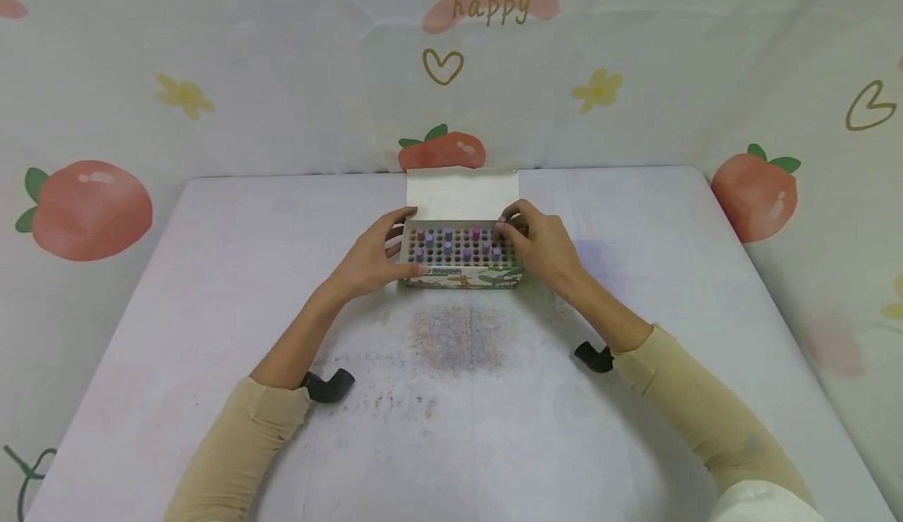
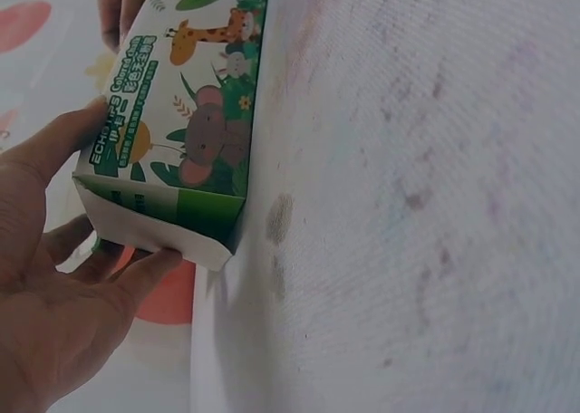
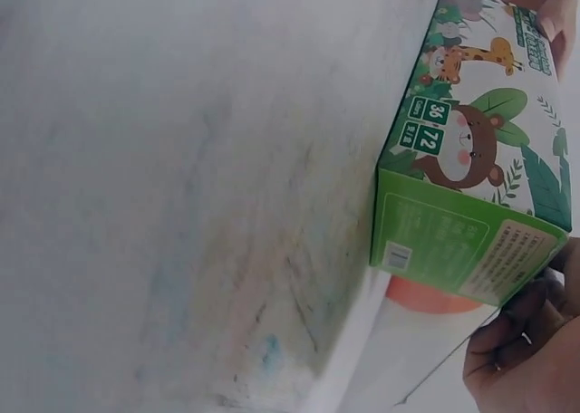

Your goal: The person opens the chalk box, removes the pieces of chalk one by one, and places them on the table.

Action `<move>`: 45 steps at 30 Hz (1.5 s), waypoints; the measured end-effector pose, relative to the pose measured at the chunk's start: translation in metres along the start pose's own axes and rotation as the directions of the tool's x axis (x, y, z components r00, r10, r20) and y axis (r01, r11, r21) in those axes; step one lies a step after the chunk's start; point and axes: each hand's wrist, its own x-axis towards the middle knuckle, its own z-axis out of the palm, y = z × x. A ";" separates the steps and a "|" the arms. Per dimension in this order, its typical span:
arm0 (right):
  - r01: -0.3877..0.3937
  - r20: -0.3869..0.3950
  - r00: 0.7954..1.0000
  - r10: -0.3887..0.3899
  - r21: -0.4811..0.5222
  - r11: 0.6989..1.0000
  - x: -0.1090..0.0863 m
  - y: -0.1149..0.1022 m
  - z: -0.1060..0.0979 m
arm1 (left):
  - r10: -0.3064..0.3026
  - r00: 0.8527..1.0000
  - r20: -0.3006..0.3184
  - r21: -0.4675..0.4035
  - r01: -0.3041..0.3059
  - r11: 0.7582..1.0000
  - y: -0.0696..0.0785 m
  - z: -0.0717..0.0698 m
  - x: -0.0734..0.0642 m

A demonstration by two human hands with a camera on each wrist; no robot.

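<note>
A chalk box [image 1: 462, 277] printed with cartoon animals stands near the back of the table, its white lid [image 1: 462, 195] raised. Inside, a tray with rows of round holes holds several purple and pink chalk sticks [image 1: 467, 255]. My left hand [image 1: 363, 259] holds the box at its left end, thumb on the front edge and fingers round the side; a loose end flap [image 2: 149, 227] shows there in the left wrist view. Over the back right corner, my right hand [image 1: 543, 244] pinches a small purplish chalk stick [image 1: 502, 221], mostly hidden by the fingers.
The white table [image 1: 451, 444] has smudged chalk marks [image 1: 462, 338] in front of the box. A white curtain [image 1: 303, 59] with fruit and flower prints hangs behind. Black wrist mounts [image 1: 330, 386] stick out by both sleeves.
</note>
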 end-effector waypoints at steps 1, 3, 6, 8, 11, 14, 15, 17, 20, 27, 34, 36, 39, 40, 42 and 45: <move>-0.005 -0.012 1.000 0.006 0.024 1.000 0.000 0.001 0.000 | 0.003 1.000 0.002 -0.001 -0.003 1.000 0.000 0.000 0.000; -0.008 -0.042 0.999 0.011 0.057 0.998 0.000 0.002 0.000 | 0.005 1.000 0.005 -0.002 -0.005 1.000 0.000 0.000 0.000; 0.022 -0.081 0.997 -0.018 0.050 0.999 -0.001 0.004 0.002 | 0.001 1.000 0.012 -0.002 -0.001 1.000 -0.001 0.000 0.000; 0.076 -0.089 0.993 -0.079 -0.037 0.996 -0.001 0.003 0.004 | 0.001 1.000 0.014 -0.003 -0.001 1.000 -0.001 0.000 0.001; 0.149 -0.075 0.983 -0.169 -0.219 0.964 0.000 0.000 0.005 | -0.001 1.000 0.014 -0.002 0.001 1.000 -0.001 0.000 0.001; 0.171 -0.065 0.977 -0.203 -0.328 0.929 0.001 -0.004 0.006 | 0.003 1.000 0.012 -0.001 -0.003 1.000 -0.001 0.000 0.001; 0.163 -0.065 0.979 -0.194 -0.331 0.930 0.001 -0.005 0.007 | -0.002 1.000 0.012 -0.004 0.002 1.000 0.003 0.000 -0.001; 0.157 -0.075 0.979 -0.191 -0.323 0.933 0.002 -0.005 0.007 | -0.007 1.000 0.016 -0.006 0.007 1.000 0.013 0.000 -0.004; 0.158 -0.100 0.976 -0.196 -0.300 0.941 0.001 -0.004 0.006 | -0.015 1.000 0.023 -0.009 0.016 1.000 0.029 0.000 -0.009; 0.181 -0.159 0.967 -0.200 -0.125 0.975 -0.002 -0.009 -0.001 | -0.029 0.999 0.021 -0.008 0.029 1.000 0.031 0.001 -0.009; 0.246 -0.211 0.951 -0.225 0.080 0.966 -0.005 -0.010 -0.007 | -0.007 1.000 0.009 -0.015 0.007 1.000 0.001 0.002 -0.001; 0.253 -0.224 0.950 -0.219 0.136 0.958 -0.006 -0.011 -0.008 | -0.001 1.000 0.005 -0.014 0.001 1.000 -0.002 0.002 0.000; 0.253 -0.235 0.951 -0.202 0.214 0.944 -0.007 -0.013 -0.009 | 0.011 1.000 -0.001 -0.014 -0.011 1.000 -0.004 0.002 -0.001; 0.249 -0.236 0.952 -0.193 0.237 0.939 -0.008 -0.013 -0.010 | 0.015 1.000 -0.004 -0.015 -0.015 1.000 -0.004 0.002 -0.001; 0.235 -0.233 0.957 -0.171 0.282 0.930 -0.010 -0.016 -0.011 | 0.024 1.000 -0.007 -0.018 -0.024 1.000 -0.005 0.002 -0.001; 0.204 -0.208 0.969 -0.135 0.360 0.911 -0.013 -0.021 -0.013 | 0.032 0.999 -0.012 -0.015 -0.032 0.999 -0.005 0.003 -0.002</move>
